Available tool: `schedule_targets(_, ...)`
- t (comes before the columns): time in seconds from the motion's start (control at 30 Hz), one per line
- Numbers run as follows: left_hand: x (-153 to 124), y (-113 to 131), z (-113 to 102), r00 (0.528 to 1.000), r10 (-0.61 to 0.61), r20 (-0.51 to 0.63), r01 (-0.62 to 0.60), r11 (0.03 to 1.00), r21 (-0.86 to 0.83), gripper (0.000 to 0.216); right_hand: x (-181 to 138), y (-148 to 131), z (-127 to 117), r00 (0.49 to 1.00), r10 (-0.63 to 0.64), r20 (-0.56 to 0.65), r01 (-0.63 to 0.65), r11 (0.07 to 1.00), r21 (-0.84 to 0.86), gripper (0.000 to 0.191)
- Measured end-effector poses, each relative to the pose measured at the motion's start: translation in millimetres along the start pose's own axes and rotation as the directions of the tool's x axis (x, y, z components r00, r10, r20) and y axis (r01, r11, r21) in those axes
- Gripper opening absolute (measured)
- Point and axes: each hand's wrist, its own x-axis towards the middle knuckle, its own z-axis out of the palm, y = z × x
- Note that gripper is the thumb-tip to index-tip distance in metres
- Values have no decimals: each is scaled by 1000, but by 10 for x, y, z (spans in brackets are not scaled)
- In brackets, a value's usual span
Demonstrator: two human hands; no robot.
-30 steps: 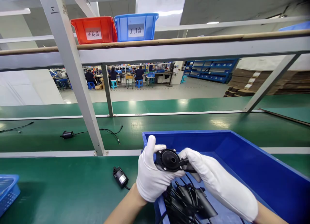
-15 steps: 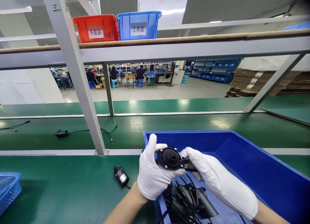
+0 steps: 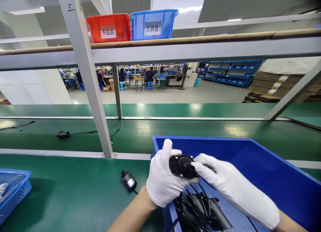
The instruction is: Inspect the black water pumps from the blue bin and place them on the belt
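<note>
My left hand point(image 3: 164, 178), in a white glove, is closed around a black pump point(image 3: 184, 165) with a round, screwed face turned toward me. Its thumb points up beside the casing. My right hand point(image 3: 213, 170), gloved too, has its fingertips pinched at the right side of that face, by the central port. Both hands are above the near left part of a large blue bin point(image 3: 240, 151). Below them in the bin lie several black pumps point(image 3: 215, 213) with tangled cables. Another small black pump point(image 3: 129, 181) with a white label lies on the green bench left of my left hand.
A blue basket point(image 3: 17, 192) stands at the left edge. On the conveyor behind lies a black pump point(image 3: 63, 134) with a cable. A metal post point(image 3: 87, 75) rises ahead, and red point(image 3: 110, 28) and blue point(image 3: 154, 24) boxes sit on the overhead shelf. People sit working far back.
My right hand has shifted from the pump's side outlet onto its front face. The pump has turned slightly in my left hand. The whole view has swung a little left.
</note>
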Motion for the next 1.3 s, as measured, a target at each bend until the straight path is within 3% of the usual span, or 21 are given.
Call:
schedule_targets(0.07, 59, 54, -69, 993, 118, 26, -118, 993, 17, 84, 7, 33, -16, 997, -72, -24, 73, 996, 55, 50)
schedule_targets(0.17, 217, 138, -267, 970, 236, -53, -234, 971, 41, 61, 8, 103, -59, 982, -179, -63, 187, 967, 172, 49)
schedule_targets(0.23, 325, 168, -426, 973, 194, -121, -192, 981, 31, 52, 11, 163, -84, 986, -147, -79, 161, 965, 210, 49)
schedule_targets(0.33, 399, 178, -562, 991, 46, -125, -42, 999, 33, 38, 42, 223, -81, 996, 30, -85, -3, 954, 300, 53)
schedule_targets(0.43, 366, 206, -454, 998, -65, 23, 61, 991, 120, 61, 125, 142, -47, 991, 133, -31, -111, 915, 387, 52)
schedule_targets(0.5, 365, 268, -297, 986, -92, 141, 60, 975, 212, 89, 204, 9, -54, 993, 121, 5, -115, 932, 343, 54)
schedule_targets(0.57, 451, 383, -180, 985, -56, 166, 12, 966, 257, 100, 293, -121, -118, 996, 91, 8, -90, 967, 239, 54)
schedule_targets(0.67, 770, 649, -214, 995, 77, 62, -84, 990, 117, 85, 413, -196, -312, 998, 66, -11, -66, 998, 17, 49)
schedule_targets(0.73, 1051, 850, -353, 984, 172, -42, -174, 984, -41, 63, 468, -164, -457, 989, 132, 73, -122, 985, -124, 48)
schedule_targets(0.83, 1412, 1111, -572, 949, 234, -209, -259, 961, -96, 48, 525, -61, -597, 956, 183, 230, -98, 936, -337, 42)
schedule_targets(0.97, 1644, 1401, -735, 904, 284, -318, -342, 929, -142, 41, 611, 115, -654, 958, 183, 221, -47, 860, -508, 27)
schedule_targets(1.1, 1716, 1726, -873, 834, 310, -456, -423, 890, -169, 20, 678, 222, -871, 973, 214, 87, -145, 859, -492, 28)
schedule_targets(1.3, 1748, 1958, -1050, 852, 202, -482, -367, 888, -276, 19, 617, -35, -1379, 977, 194, -93, -210, 951, -228, 45)
